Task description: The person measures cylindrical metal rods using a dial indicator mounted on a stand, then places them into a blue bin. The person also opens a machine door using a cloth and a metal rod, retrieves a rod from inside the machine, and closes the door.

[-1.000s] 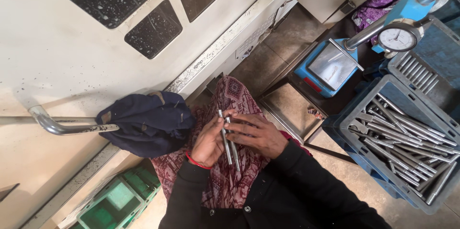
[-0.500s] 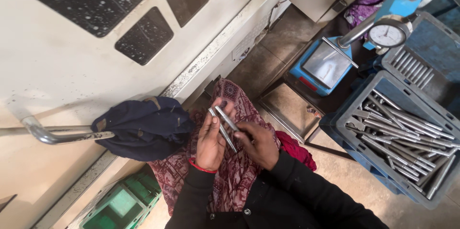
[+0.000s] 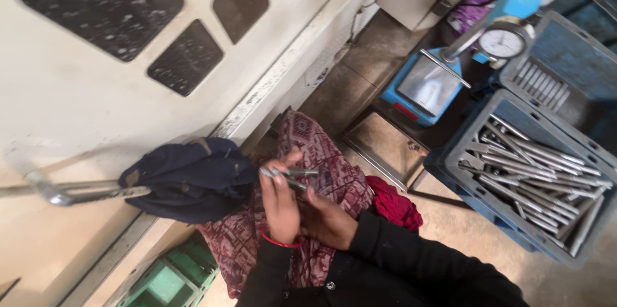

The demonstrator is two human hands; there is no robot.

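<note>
Both hands meet over a maroon patterned cloth [image 3: 334,172] in my lap. My left hand [image 3: 280,205], with a red thread round the wrist, grips a few thin metal rods [image 3: 287,175] whose ends stick out past the fingertips toward the right. My right hand [image 3: 329,220], in a black sleeve, lies just beside and under it, its fingers touching the lower rod. A dark blue cloth [image 3: 187,178] hangs on a metal handle [image 3: 71,192] just left of my hands.
A blue crate [image 3: 463,159] full of long metal rods stands at the right. Behind it are a dial gauge [image 3: 502,42] on a blue stand [image 3: 421,85] and another blue tray with short pins [image 3: 543,82]. A green crate [image 3: 168,278] sits at lower left beside a white machine door [image 3: 116,108].
The rods have turned from pointing along my fingers to lying crosswise at the fingertips. My right hand has slid lower, under the left. The view has shifted slightly.
</note>
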